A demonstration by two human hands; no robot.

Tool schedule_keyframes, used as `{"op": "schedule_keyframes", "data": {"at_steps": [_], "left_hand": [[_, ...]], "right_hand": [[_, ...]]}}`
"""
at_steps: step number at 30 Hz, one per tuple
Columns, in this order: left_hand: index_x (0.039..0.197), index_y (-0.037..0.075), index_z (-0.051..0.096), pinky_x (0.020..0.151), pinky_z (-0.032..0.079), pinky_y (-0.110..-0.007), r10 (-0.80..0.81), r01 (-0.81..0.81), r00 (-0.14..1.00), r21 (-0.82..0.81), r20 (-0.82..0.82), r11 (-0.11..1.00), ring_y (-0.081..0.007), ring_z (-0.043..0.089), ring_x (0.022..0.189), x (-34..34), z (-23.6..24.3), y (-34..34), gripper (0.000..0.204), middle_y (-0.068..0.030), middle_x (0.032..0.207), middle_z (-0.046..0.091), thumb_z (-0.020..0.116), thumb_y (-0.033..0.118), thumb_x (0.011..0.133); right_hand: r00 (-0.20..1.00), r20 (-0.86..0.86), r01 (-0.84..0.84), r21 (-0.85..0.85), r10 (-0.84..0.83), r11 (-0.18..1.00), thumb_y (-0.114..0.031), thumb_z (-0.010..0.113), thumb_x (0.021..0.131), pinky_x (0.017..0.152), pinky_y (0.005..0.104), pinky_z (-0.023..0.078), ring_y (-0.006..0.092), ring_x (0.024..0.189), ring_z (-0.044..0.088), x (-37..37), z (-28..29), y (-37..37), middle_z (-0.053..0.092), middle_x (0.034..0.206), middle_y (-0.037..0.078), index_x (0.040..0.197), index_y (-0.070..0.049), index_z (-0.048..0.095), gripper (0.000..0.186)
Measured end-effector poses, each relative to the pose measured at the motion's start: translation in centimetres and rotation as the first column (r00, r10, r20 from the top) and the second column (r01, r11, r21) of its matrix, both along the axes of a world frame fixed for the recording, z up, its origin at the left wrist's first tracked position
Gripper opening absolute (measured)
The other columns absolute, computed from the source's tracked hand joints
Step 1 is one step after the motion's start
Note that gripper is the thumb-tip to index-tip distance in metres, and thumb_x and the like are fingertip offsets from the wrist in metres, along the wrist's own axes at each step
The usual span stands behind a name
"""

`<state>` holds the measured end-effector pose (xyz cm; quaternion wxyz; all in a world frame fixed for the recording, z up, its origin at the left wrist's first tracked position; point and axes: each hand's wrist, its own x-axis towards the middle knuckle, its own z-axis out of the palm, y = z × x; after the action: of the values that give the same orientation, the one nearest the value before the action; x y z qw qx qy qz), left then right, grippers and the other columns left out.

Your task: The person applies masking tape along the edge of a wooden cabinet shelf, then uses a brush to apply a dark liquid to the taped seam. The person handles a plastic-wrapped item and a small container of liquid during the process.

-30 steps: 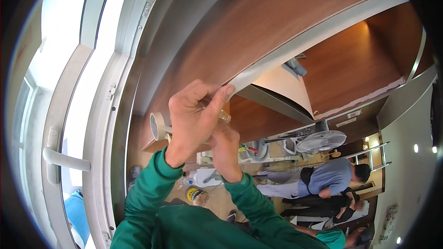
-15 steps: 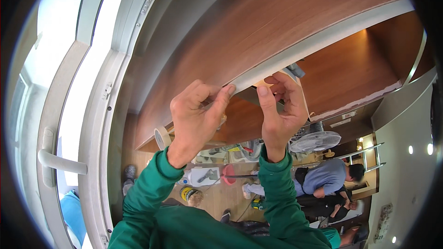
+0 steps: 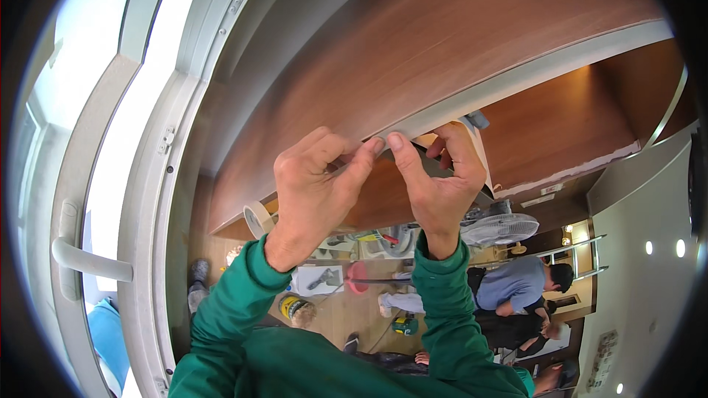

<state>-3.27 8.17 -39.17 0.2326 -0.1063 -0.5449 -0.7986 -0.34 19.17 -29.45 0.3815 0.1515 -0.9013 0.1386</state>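
Observation:
A long pale strip (image 3: 516,79) runs along the edge of a reddish-brown wood panel (image 3: 457,7). My left hand (image 3: 313,195) pinches the strip near the middle of the view, its thumb tip on it. Just to the right, my right hand (image 3: 442,188) has its thumb on the same strip beside the left thumb, fingers curled behind the edge and partly hidden. A roll of beige tape (image 3: 258,219) is below and left of my left hand, partly behind it. A pale curved sheet (image 3: 479,153) shows behind my right hand.
At the left is a window frame (image 3: 151,228) with a white handle (image 3: 92,262). Below are a fan (image 3: 501,228), a red bucket (image 3: 358,278), a can (image 3: 295,308) and tools on the wooden floor (image 3: 332,328). Co-workers (image 3: 509,284) and a ladder (image 3: 582,258) are at lower right.
My right hand has come out from behind my left, moved up and right, then shifted slightly left to set its thumb on the strip. The strip sits slightly lower in view.

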Motion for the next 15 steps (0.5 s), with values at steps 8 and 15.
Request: {"op": "schedule_keyframes", "data": {"at_steps": [8,15], "left_hand": [[0.069,0.000,0.067,0.045,0.038,-0.030,0.002,-0.003,1.000,-0.012,-0.012,1.000,-0.0161,0.050,0.049,-0.17,-0.20,-0.04,0.017,-0.0079,0.061,0.057,0.080,0.009,0.077],[0.072,0.000,0.069,0.046,0.041,-0.029,-0.035,0.035,0.999,-0.001,-0.040,0.999,-0.0168,0.054,0.050,0.03,-0.16,-0.33,0.013,-0.0082,0.063,0.060,0.079,0.006,0.076]], "right_hand": [[0.998,0.038,0.045,0.009,-0.045,0.999,-0.009,0.080,0.073,0.058,0.0272,0.039,0.0144,0.065,0.047,0.12,0.10,-0.20,0.063,0.079,0.003,0.091,-0.004,0.070,0.021],[0.998,0.056,0.021,0.014,-0.021,1.000,-0.010,0.080,0.074,0.058,0.0268,0.038,0.0136,0.065,0.046,0.01,0.11,-0.13,0.062,0.079,0.004,0.091,-0.004,0.070,0.021]]}}
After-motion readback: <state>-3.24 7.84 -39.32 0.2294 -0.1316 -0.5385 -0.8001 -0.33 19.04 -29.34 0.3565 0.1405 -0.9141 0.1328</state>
